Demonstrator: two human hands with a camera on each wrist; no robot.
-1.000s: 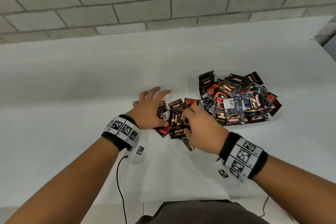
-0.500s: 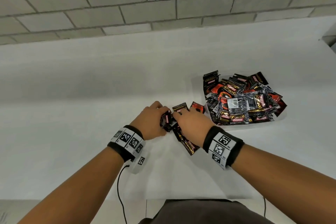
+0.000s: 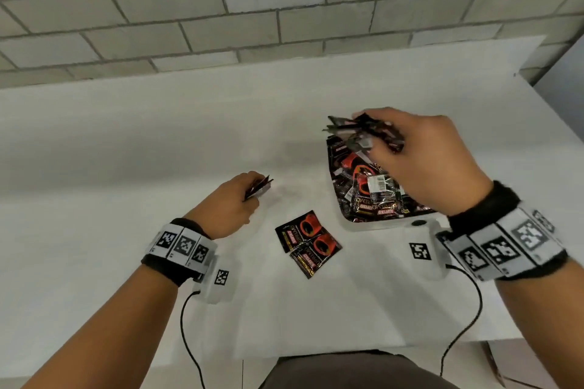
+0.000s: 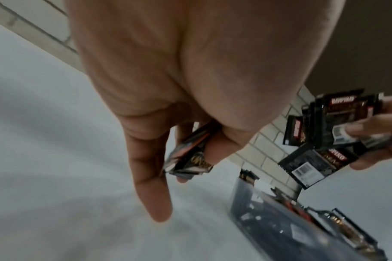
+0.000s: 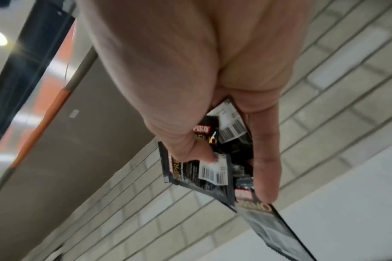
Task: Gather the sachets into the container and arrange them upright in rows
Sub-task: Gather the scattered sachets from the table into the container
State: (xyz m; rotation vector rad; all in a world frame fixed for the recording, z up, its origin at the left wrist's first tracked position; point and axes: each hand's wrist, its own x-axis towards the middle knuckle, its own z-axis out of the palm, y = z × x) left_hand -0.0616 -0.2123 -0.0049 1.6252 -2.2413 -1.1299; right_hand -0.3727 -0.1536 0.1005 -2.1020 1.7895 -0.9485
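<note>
Now, right hand (image 3: pixel 423 161): raised over the container (image 3: pixel 395 224), fingers curled round a bunch of sachets (image 3: pixel 363 131).
Left hand (image 3: pixel 230 205): above the table (image 3: pixel 94 167), pinching a few sachets (image 3: pixel 257 189).
Container: heaped with loose sachets.
Table: two sachets (image 3: pixel 308 243) lie flat, just left of the container.

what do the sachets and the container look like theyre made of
Sachets: thin glossy printed film, likely foil-lined plastic; they glint, and their sealed edges look crimped.
Container: looks like white moulded plastic, smooth and matte, with a rounded rim. The left wrist view suggests a translucent wall, but blur leaves it open.
</note>
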